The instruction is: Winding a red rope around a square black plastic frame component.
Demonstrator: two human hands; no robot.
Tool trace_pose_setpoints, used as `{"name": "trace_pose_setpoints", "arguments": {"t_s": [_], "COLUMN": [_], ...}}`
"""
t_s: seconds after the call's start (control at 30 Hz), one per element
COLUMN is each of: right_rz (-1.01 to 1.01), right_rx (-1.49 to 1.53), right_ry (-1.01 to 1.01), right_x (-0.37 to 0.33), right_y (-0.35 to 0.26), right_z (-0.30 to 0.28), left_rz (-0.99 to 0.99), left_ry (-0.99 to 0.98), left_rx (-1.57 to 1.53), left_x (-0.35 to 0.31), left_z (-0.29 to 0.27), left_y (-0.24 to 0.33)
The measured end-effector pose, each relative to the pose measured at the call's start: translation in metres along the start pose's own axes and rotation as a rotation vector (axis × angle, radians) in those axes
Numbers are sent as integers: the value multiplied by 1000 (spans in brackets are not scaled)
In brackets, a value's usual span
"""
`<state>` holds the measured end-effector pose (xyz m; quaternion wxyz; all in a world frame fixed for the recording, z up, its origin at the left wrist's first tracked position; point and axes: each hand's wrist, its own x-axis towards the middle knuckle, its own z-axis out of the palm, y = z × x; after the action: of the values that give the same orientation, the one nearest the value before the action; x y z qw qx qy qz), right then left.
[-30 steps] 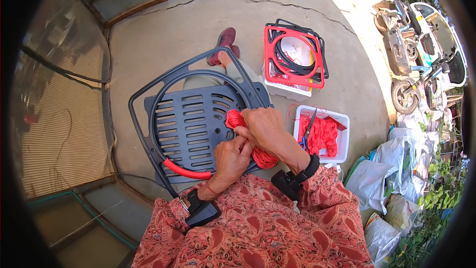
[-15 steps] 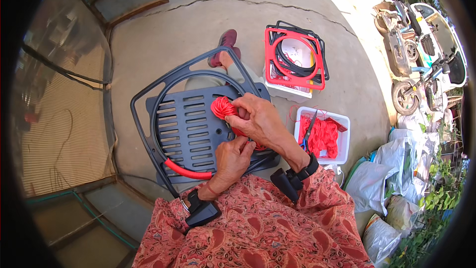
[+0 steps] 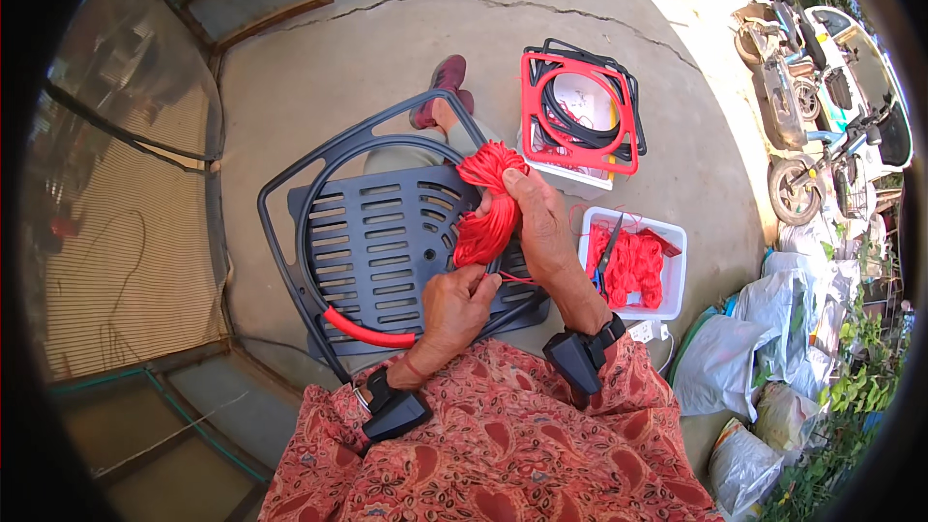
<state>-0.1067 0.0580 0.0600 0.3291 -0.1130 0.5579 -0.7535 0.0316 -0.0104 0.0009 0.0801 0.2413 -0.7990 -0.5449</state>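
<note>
My right hand (image 3: pixel 541 227) is closed around the middle of a bundle of red cord (image 3: pixel 486 235), whose looped ends fan out above and below the grip. My left hand (image 3: pixel 456 307) pinches at the lower right of a black frame with a round ring (image 3: pixel 387 142); a red strand (image 3: pixel 519 279) runs out beside its fingertips. What lies inside the pinch is hidden. Red cord wrapping (image 3: pixel 367 332) covers a lower left stretch of the ring. Beneath the frame is a dark grey slatted plastic surface (image 3: pixel 425 275), over my legs.
To the right, a white tub (image 3: pixel 681 266) holds red cord bundles and scissors (image 3: pixel 610 249). Farther off, a red frame (image 3: pixel 530 126) and black frames lie across a white box (image 3: pixel 580 177). White sacks (image 3: pixel 730 358) and parked scooters (image 3: pixel 797 174) line the right side.
My right hand has moved up and right with the cord bundle and turned it, so more of the bundle shows. The left hand stays nearly where it was, at the ring.
</note>
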Motion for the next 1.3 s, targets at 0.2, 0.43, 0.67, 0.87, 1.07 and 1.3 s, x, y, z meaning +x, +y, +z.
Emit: {"name": "trace_pose_setpoints", "arguments": {"t_s": [0.2, 0.43, 0.67, 0.87, 1.07, 1.3], "right_rz": [90, 42, -76, 141, 135, 146], "right_rx": [404, 371, -508, -382, -262, -362], "right_ry": [72, 284, 772, 825, 499, 338], "right_x": [-22, -95, -174, -168, -127, -105], "right_y": [-32, -48, -12, -7, 2, -2], "right_z": [-39, -140, -261, -200, -104, -62], "left_rz": [-14, 8, -24, -20, -24, -84], "left_ry": [3, 13, -11, 14, 10, -41], "left_rx": [-1, -27, -32, -61, -96, -208], "left_x": [1, 0, 1, 0, 2, 3], "left_z": [0, 3, -1, 2, 2, -1], "left_y": [2, -2, 7, -1, -3, -1]}}
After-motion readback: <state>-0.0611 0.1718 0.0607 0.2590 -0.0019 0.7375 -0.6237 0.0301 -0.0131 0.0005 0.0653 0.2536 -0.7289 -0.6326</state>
